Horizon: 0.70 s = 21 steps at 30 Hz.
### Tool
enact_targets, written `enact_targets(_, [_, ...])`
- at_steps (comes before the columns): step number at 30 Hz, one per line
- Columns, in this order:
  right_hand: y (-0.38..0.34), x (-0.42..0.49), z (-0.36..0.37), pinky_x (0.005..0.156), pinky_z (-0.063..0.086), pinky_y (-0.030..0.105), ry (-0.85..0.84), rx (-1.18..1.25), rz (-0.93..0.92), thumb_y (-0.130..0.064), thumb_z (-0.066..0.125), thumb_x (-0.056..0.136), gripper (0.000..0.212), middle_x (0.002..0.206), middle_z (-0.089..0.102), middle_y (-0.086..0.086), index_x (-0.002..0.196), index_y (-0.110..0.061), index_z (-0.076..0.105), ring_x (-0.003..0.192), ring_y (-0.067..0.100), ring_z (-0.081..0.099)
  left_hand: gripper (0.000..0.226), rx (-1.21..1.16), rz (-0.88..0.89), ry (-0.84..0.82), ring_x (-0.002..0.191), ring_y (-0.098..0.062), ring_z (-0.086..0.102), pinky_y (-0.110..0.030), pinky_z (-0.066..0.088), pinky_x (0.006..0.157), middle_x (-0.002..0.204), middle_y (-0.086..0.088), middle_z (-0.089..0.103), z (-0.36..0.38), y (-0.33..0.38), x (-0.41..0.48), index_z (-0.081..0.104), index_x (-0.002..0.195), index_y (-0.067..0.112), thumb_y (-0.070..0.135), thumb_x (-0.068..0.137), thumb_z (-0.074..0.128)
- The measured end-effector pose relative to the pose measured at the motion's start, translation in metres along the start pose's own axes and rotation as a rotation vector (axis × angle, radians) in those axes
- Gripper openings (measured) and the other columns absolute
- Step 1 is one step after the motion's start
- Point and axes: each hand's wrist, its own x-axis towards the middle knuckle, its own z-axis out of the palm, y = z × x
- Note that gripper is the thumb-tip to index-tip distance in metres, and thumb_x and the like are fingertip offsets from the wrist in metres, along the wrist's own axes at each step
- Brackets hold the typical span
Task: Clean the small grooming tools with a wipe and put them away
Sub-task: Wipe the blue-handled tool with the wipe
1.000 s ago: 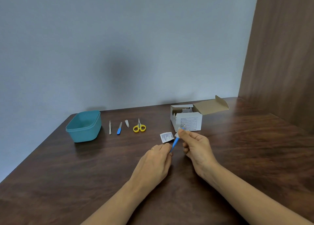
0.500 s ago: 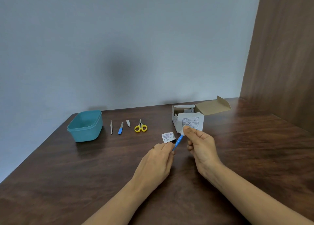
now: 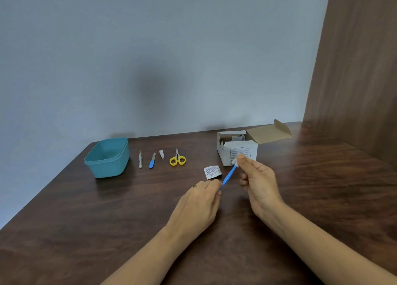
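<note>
Two hands: the left hand [image 3: 197, 205] and right hand [image 3: 257, 181] are held close together over the table [image 3: 64, 231], nearer the viewer than the box.
Writing: a printed panel is seen on the front of the white cardboard box [image 3: 236, 153], and fine print on the torn sachet [image 3: 212, 172]; neither can be read.
Left grip: fingers are curled, and the lower end of a blue-handled tool [image 3: 228, 176] is pinched at the fingertips.
Right grip: a small white wipe [image 3: 235, 161] is pinched between thumb and forefinger over the tool's upper end; the other fingers are loosely curled.
Tool position: tilted, spanning from the left hand up to the right; its tip is hidden by the wipe.
Sachet: laid flat, just beyond the left fingertips.
Row: slim metal tweezers [image 3: 140, 159], blue-handled file [image 3: 152, 160], small metal clipper [image 3: 161, 154] and yellow-handled scissors [image 3: 177, 159] are laid side by side, apart.
Tub [image 3: 107, 157]: teal plastic, rounded rectangle, lidless, set left of the row.
Box flap: folded open to the right, brown inside.
Table surface: dark, glossy wood grain.
</note>
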Motion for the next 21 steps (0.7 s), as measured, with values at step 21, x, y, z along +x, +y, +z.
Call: enact_targets(21, [0.006,-0.002,0.001,0.047,0.029,0.017,-0.13,-0.133,0.107,-0.017,0.072,0.081,0.009,0.065,0.051,-0.001,0.074,-0.013,0.076,0.052,0.006,0.032,0.012,-0.086,-0.051,0.009,0.069,-0.013,0.044,-0.03,0.038,0.062,0.077,0.005,0.054,-0.002,0.0,0.0,0.04,0.082,0.021,0.025,0.094,0.037])
